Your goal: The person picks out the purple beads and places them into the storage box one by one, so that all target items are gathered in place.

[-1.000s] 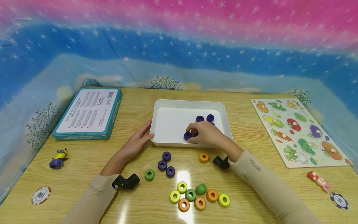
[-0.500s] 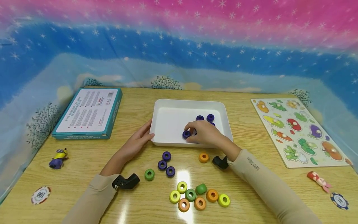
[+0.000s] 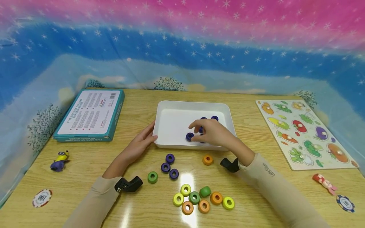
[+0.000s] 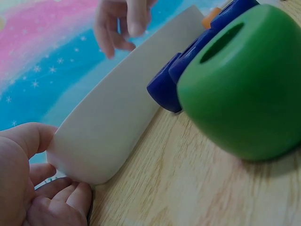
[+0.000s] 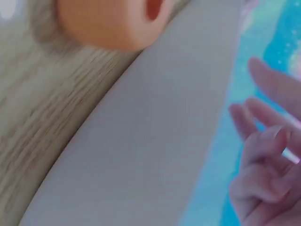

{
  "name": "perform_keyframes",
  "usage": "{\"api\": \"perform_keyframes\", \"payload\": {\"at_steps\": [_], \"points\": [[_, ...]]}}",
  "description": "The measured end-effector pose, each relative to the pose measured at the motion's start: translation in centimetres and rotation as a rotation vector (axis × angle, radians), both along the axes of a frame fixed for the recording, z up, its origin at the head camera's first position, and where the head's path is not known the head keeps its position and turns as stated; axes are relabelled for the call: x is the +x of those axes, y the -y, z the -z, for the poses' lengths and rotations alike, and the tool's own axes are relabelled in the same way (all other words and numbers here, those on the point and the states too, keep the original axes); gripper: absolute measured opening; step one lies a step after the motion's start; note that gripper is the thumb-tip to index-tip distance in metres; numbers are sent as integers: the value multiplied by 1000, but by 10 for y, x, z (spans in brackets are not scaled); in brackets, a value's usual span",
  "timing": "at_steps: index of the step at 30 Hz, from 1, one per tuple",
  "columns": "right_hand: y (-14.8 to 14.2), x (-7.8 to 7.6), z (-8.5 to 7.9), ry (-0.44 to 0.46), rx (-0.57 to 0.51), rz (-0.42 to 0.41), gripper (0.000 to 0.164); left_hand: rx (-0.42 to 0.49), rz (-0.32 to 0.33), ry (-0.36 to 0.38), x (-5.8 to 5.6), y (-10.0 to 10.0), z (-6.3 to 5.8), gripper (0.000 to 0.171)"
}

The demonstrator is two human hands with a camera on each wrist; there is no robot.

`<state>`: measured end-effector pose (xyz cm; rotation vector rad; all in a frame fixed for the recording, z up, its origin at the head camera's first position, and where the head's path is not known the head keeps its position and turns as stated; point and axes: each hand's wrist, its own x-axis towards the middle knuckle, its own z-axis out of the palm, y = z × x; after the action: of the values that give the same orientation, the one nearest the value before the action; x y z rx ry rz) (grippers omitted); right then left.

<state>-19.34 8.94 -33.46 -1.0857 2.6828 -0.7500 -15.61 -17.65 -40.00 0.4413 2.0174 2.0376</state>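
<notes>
A white tray point(image 3: 171, 125) lies at the middle of the table with several purple beads in it. My left hand point(image 3: 138, 144) holds its left front corner, thumb at the near side and fingers along the left wall. Over the tray's right part is my right hand point(image 3: 212, 133), its thumb and fingers spread apart with nothing pinched between them. One purple bead point(image 3: 189, 136) sits just at the thumb tip, and others are partly hidden behind the hand. In the right wrist view, the tray wall point(image 5: 155, 108) hides the beads below the right hand point(image 5: 268, 155).
In front of the tray are purple beads point(image 3: 165, 167), a green bead point(image 3: 152, 180) and an orange bead point(image 3: 208, 163). A mixed bead cluster point(image 3: 203, 206) lies nearer. A teal box point(image 3: 114, 126) is at left, a vegetable puzzle board point(image 3: 305, 136) at right.
My right hand first shifts slightly left with a purple bead, then its fingers part and it lifts back to the right, leaving the bead in the tray. The left hand stays put.
</notes>
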Motion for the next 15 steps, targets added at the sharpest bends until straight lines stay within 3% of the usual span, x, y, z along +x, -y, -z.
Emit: {"api": "perform_keyframes", "payload": {"at_steps": [4,9,15], "points": [[2,11,-4,42,-34,-177,32,-10,-8,7,0,0,0,55],[11,25,-1,90,18,-397,33,-12,0,0,0,0,-1,55],[24,34,9,108,90,-517,35,-15,-2,4,0,0,-1,55]]}}
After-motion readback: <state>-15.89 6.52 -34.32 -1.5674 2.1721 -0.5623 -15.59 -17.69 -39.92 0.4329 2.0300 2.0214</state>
